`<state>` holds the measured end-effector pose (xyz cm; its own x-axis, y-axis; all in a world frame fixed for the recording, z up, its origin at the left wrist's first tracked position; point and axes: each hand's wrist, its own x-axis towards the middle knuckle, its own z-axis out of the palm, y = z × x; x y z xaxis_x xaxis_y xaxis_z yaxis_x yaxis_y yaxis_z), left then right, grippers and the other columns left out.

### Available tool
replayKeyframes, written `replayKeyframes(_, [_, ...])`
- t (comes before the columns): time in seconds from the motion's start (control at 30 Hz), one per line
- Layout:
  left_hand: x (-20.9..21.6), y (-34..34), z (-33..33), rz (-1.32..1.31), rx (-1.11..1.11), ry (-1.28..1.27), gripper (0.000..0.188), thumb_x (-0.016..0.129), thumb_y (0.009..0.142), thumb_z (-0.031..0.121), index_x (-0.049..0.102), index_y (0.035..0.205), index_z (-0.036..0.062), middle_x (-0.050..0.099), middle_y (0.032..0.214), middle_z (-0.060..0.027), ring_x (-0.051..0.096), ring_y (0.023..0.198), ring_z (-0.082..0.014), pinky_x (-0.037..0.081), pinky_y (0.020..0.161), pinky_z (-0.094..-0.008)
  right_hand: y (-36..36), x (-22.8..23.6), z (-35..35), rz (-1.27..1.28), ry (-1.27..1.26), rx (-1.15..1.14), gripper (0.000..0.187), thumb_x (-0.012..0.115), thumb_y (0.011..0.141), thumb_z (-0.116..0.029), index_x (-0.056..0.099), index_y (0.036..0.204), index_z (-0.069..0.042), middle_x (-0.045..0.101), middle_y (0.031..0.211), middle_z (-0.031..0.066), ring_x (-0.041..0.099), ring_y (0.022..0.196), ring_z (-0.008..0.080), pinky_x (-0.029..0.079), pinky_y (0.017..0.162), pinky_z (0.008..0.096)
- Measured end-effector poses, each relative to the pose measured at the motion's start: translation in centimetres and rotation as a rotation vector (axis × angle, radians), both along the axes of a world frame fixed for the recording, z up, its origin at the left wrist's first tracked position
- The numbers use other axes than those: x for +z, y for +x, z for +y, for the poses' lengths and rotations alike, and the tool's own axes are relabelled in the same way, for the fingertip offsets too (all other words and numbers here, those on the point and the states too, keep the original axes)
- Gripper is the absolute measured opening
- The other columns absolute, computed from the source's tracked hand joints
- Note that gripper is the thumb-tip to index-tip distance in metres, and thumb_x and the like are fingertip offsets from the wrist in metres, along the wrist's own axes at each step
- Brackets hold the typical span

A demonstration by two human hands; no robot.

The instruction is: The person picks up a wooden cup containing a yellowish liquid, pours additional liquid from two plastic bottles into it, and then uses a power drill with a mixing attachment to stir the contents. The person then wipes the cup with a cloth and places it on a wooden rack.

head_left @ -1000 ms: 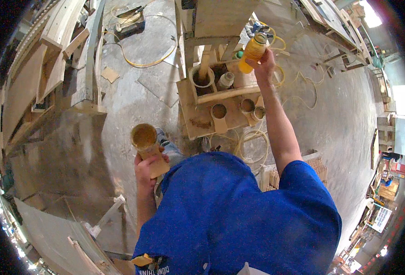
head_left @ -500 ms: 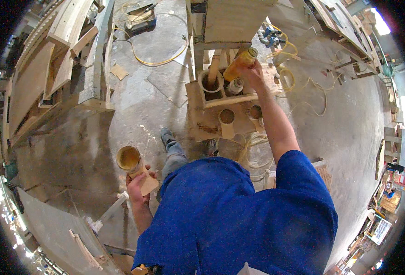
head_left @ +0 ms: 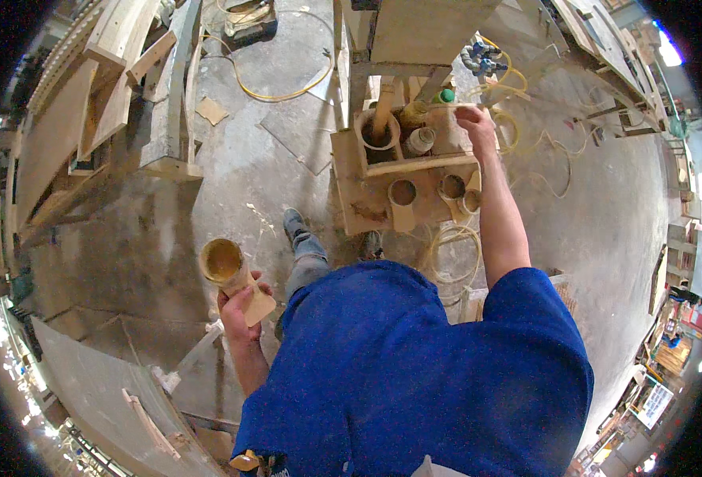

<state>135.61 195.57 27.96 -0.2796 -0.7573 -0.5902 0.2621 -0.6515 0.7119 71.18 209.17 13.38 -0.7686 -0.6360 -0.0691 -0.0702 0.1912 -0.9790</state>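
Observation:
In my left hand point(head_left: 240, 306), lower left, is a cup point(head_left: 233, 274) with brownish-yellow contents and a flat pale wooden handle piece against its side. My fingers wrap round its lower part. My right hand point(head_left: 477, 129) is at the right of a wooden box point(head_left: 403, 165), fingers bent and slightly apart, with nothing visible in them. Left of it, inside the box, stand a yellowish bottle point(head_left: 413, 117), a clear jar point(head_left: 421, 141) and a pot point(head_left: 378, 135) with a wooden stick point(head_left: 383, 111) in it. A green round cap point(head_left: 446, 96) shows behind them.
Cups with wooden handles, including one brown-filled cup point(head_left: 403, 192), sit on a board before the box. Coiled yellow hose point(head_left: 456, 253) lies on the floor beside it. A wooden frame point(head_left: 168, 127) stands left, and a grey panel point(head_left: 100, 374) lower left.
My right hand has let go of the yellow bottle, now standing in the box, and moved to the right. My left hand still holds the cup in nearly the same place.

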Motion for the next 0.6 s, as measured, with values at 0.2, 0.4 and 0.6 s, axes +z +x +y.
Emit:
replayKeyframes(0.2, [-1.4, -0.1, -0.2, -0.001, -0.071, -0.059, 0.045, 0.058, 0.086, -0.002, 0.052, 0.13, -0.0015, 0.067, 0.111, -0.0213, 0.07, 0.086, -0.0339, 0.061, 0.073, -0.0471, 5.8, 0.0, 8.6, 0.005, 0.088, -0.28, 0.023, 0.061, 0.097, -0.008, 0.07, 0.115, 0.001, 0.073, 0.101, 0.0159, 0.069, 0.065, 0.0147, 0.052, 0.052, 0.0241])
replayKeyframes(0.4, [-2.1, -3.1, -0.7, 0.196, -0.094, 0.112, 0.039, 0.061, 0.095, 0.009, 0.054, 0.132, -0.0003, 0.066, 0.114, -0.0205, 0.07, 0.092, -0.0344, 0.061, 0.077, -0.0493, 14.4, -7.4, 16.3, 0.131, 0.18, -0.08, 0.04, 0.06, 0.089, -0.002, 0.062, 0.129, -0.003, 0.07, 0.116, 0.0111, 0.067, 0.069, 0.015, 0.054, 0.058, 0.0284])
replayKeyframes(0.6, [-2.0, -2.5, -1.6, 0.36, -0.309, -0.069, 0.038, 0.053, 0.101, 0.022, 0.054, 0.132, 0.0016, 0.063, 0.125, -0.0219, 0.067, 0.099, -0.0351, 0.058, 0.083, -0.0504, 27.9, -2.9, 5.3, 0.078, 0.456, 0.368, 0.044, 0.063, 0.088, -0.002, 0.062, 0.132, -0.005, 0.07, 0.119, 0.0081, 0.071, 0.093, 0.0209, 0.057, 0.081, 0.033])
